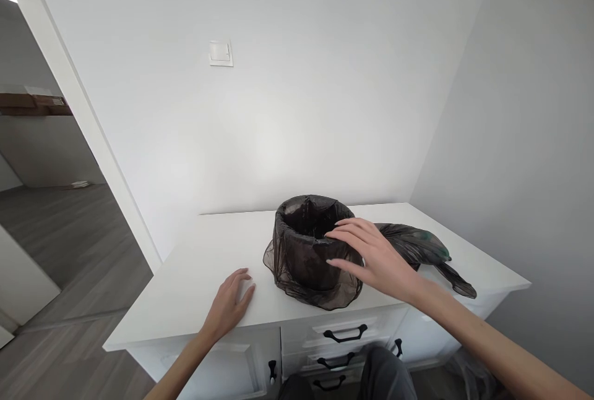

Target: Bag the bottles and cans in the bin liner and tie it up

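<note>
A round bin lined with a black garbage bag (306, 264) stands upright on the white cabinet top (223, 239). The bag is folded over the rim and hangs loosely around the outside. My right hand (371, 258) is at the bin's right rim, thumb and fingers apart, with nothing seen between them. Whether its fingertips touch the bag, I cannot tell. My left hand (229, 301) rests on the cabinet top to the left of the bin, fingers slightly curled and apart. Behind my right hand lies a bunched black plastic bag (417, 245), partly hidden by the hand.
The cabinet front has drawers with black handles (346, 333) near my knees (387, 375). A wall with a light switch (221, 54) rises behind. On the left a doorway (88, 97) opens to another room with cardboard boxes (32, 103).
</note>
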### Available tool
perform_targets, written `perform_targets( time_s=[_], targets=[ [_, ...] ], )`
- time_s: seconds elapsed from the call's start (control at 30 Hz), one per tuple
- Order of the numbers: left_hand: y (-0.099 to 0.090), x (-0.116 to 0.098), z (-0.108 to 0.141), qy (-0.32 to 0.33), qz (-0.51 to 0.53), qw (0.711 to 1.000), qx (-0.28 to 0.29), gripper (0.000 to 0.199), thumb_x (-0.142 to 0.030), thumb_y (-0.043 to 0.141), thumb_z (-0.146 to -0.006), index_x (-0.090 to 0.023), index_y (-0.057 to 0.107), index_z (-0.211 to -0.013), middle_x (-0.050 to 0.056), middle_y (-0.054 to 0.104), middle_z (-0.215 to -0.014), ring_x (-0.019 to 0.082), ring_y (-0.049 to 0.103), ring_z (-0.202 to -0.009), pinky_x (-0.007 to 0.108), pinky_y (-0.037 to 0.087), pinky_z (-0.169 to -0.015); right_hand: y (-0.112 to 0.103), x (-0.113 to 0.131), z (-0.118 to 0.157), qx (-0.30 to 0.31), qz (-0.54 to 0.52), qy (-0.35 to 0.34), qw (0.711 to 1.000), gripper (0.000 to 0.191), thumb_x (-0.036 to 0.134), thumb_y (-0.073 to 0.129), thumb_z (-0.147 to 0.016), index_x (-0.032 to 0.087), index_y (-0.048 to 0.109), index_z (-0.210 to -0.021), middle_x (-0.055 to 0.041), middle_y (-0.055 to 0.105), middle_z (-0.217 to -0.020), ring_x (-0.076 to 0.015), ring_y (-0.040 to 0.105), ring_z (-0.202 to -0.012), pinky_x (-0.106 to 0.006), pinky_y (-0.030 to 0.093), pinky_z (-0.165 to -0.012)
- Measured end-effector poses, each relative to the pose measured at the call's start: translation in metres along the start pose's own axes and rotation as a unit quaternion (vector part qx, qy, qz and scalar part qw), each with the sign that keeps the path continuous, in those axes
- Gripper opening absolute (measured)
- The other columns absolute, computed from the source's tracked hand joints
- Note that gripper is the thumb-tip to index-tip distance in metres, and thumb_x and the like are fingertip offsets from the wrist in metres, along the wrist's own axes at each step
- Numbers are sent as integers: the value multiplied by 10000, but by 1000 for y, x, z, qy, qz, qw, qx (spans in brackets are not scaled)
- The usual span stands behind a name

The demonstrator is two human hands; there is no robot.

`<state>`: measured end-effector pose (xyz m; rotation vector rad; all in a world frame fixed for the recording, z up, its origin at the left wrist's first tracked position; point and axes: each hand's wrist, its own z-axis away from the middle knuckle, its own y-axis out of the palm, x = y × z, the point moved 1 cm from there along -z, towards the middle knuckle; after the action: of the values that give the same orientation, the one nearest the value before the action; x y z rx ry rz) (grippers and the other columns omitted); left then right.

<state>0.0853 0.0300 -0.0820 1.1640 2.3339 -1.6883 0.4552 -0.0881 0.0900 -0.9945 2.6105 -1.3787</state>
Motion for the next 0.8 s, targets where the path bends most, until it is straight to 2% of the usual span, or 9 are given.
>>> perform_targets(
  time_s=[0.07, 0.17, 0.33, 0.43, 0.53, 0.63, 0.8],
  targets=[
    [3, 2, 2, 0, -10, 1000, -7, 280, -481, 498, -1009, -263, 603, -1150, 84, 619, -1432, 294, 558, -1373, 519, 476, -1128, 11, -7, -19, 27, -35, -10, 999, 339, 530, 561, -1004, 309, 724, -1204, -77, 756, -1127, -313, 634, -1148, -547, 430, -1091],
    [5, 1, 5, -15, -24, 999, -25, 276, -476, 497, -1011, -258, 595, -1148, 93, 605, -1453, 299, 525, -1408, 525, 470, -1132, 25, -29, -46, 41, -40, -6, 998, 376, 566, 524, -1011, 279, 756, -1080, -72, 773, -981, -288, 663, -986, -507, 443, -1030],
    [6, -2, 7, -36, -34, 998, -31, 267, -446, 481, -1018, -243, 582, -1159, 111, 601, -1442, 309, 552, -1374, 546, 473, -1116, 37, -90, -89, 73, 72, 40, 994, 434, 579, 453, -1024, 257, 741, -1071, -75, 778, -1005, -295, 672, -978, -459, 426, -1022],
    [6, -4, 8, -38, -35, 998, -35, 253, -428, 474, -1019, -243, 575, -1160, 113, 604, -1434, 311, 561, -1362, 547, 486, -1101, 39, -134, -108, 99, 155, 120, 976, 401, 537, 465, -1027, 237, 725, -1085, -83, 776, -1059, -302, 668, -1074, -458, 397, -1057],
    [6, -5, 8, -41, -39, 998, -31, 239, -414, 465, -1023, -245, 568, -1156, 113, 606, -1432, 310, 557, -1366, 551, 488, -1098, 37, -175, -117, 113, 190, 197, 955, 382, 501, 482, -1025, 213, 714, -1123, -113, 770, -1092, -319, 666, -1108, -425, 458, -955],
    [5, -5, 8, -48, -40, 998, -27, 224, -399, 460, -1024, -250, 568, -1152, 106, 606, -1436, 307, 560, -1363, 552, 494, -1091, 29, -207, -116, 112, 194, 238, 945, 390, 455, 480, -1030, 178, 697, -1198, -146, 763, -1127, -317, 687, -1053, -372, 496, -819],
    [4, -7, 6, -44, -46, 997, -31, 215, -386, 467, -1014, -256, 574, -1148, 102, 614, -1429, 310, 565, -1358, 546, 506, -1081, 8, -248, -103, 114, 204, 290, 928, 451, 454, 505, -1017, 132, 687, -1276, -186, 760, -1137, -341, 692, -1041, -383, 504, -796]
  ],
)
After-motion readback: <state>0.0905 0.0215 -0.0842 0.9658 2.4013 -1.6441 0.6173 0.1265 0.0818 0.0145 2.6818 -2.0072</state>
